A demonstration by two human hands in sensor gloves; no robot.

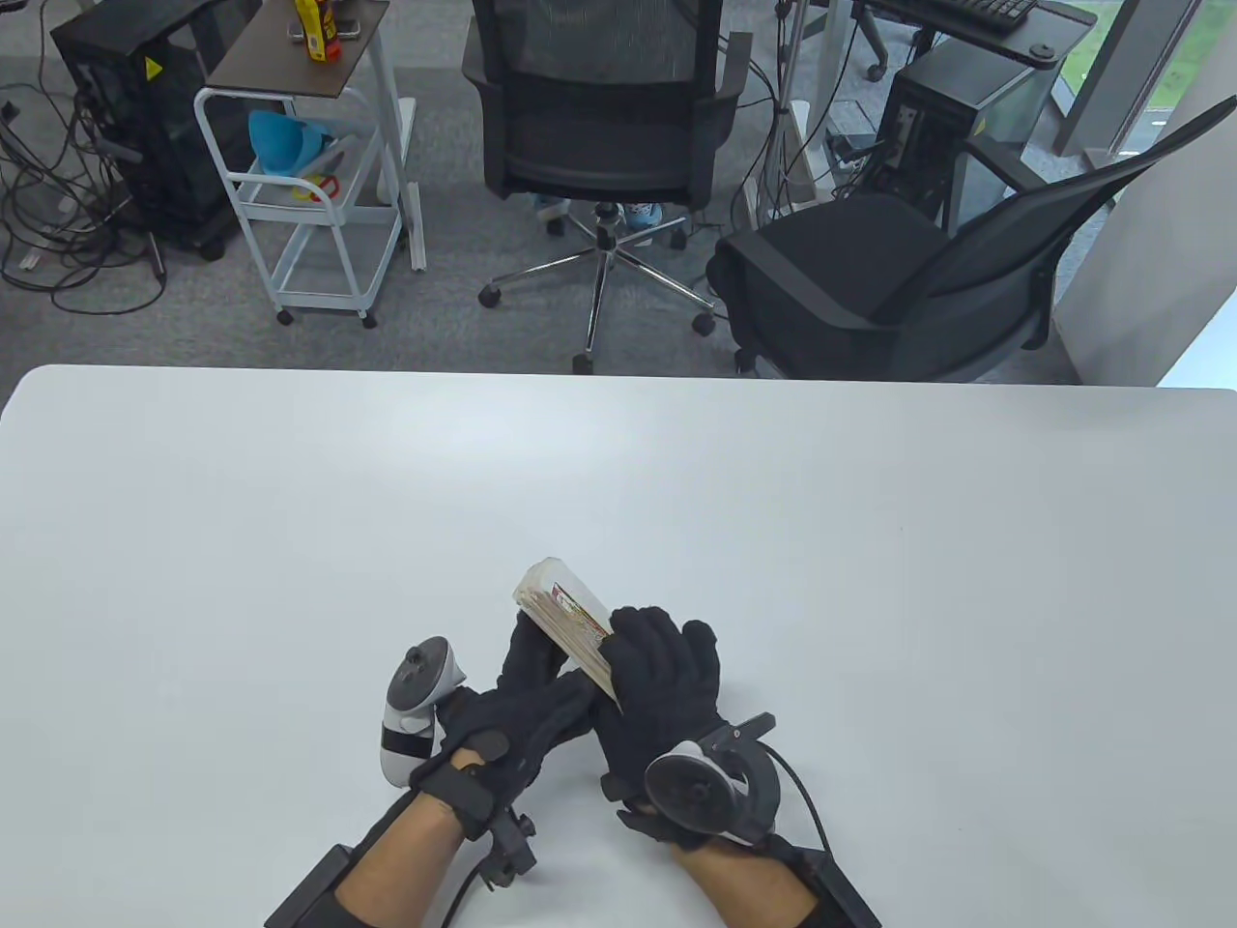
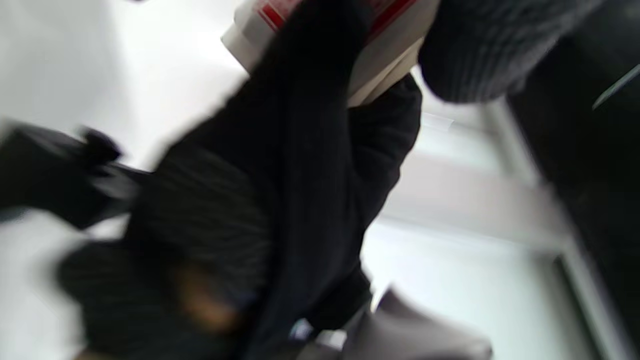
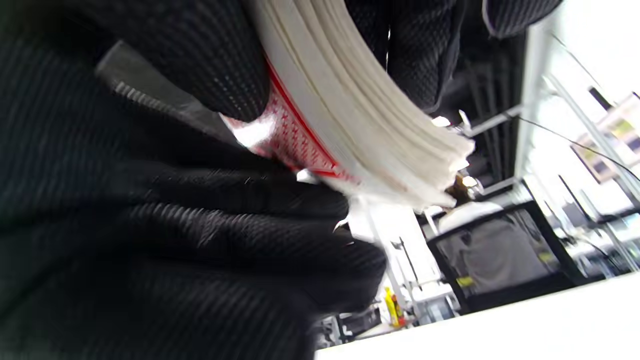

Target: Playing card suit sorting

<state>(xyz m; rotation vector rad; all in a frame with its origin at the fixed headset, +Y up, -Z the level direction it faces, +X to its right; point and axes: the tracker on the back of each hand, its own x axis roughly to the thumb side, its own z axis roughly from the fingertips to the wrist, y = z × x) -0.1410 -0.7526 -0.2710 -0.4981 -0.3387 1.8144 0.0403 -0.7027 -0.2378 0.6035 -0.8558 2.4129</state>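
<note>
Both gloved hands meet low over the white table [image 1: 870, 541], near its front edge, sharing one deck of playing cards [image 1: 570, 623] — red-backed, tilted up on edge. The left hand [image 1: 522, 710] cradles it from beneath, fingers curled; the right hand [image 1: 667, 696] clamps its near end — fingers wrapped over the top.

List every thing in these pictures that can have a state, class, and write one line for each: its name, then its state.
deck of cards: one stack, held above the table, tilted, not yet dealt into piles.
left hand: fingers curled under the deck, holding it.
right hand: fingers curled over the deck's near end, gripping it.
table: no cards laid on it.
</note>
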